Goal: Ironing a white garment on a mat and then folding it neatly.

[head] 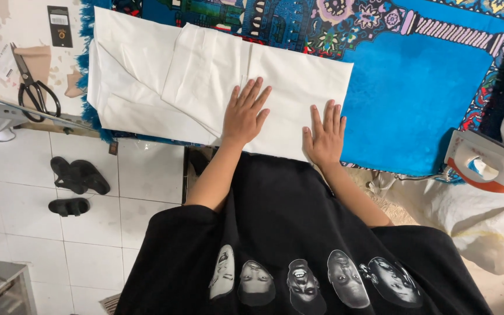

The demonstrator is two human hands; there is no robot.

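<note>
Pressing flat, both hands [245, 114] [325, 135] hold white cloth's [205, 76] near edge.

white cloth [205, 76]: matt, creased | blue rug [409, 93]: woven | floor tiles [24, 186]: glossy

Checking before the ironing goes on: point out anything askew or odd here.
The white cloth lies unevenly folded, its layers overlapping at slants on the blue mat. Both hands press it flat: left, right. Nothing looks spilled or torn.

Black rectangular label [59, 25] with small white patch seen on pale surface, upper left, above scissors [35, 88].
</note>
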